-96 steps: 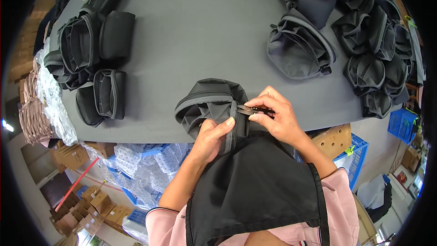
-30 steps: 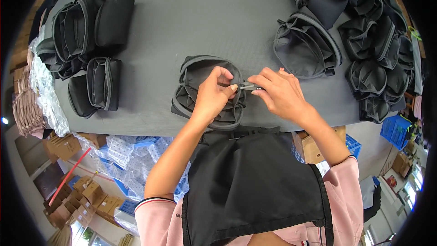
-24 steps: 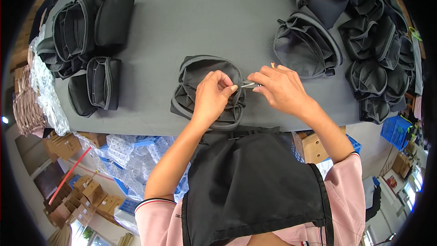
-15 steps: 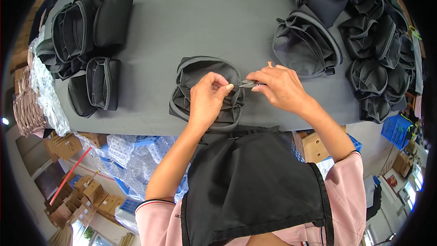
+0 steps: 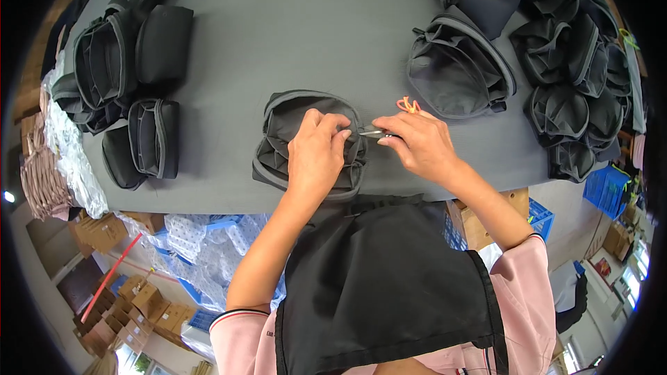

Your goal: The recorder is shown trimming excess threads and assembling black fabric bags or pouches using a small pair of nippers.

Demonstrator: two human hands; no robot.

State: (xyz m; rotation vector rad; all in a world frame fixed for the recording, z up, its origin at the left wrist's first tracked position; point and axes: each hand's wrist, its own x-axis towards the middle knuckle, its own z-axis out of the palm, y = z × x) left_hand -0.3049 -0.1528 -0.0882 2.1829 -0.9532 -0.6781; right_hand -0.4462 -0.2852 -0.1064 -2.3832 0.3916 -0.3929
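Stacks of finished black fabric pouches (image 5: 132, 90) line the grey tabletop (image 5: 292, 21) at left; a loose heap (image 5: 556, 76) sits at right. Centre — crumpled black fabric pouch (image 5: 292, 132), pinned under the left hand (image 5: 316, 156). Right hand (image 5: 420, 146) fingers pinch small metal snips (image 5: 373, 132) — blade tip hidden.

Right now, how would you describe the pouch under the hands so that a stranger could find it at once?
On the grey table, look at the near edge, midway between the stack of pouches on the left and the heap on the right. The pouch lies alone there, dark grey and crumpled. Only this one has the left hand pressing on it and the right hand beside it.
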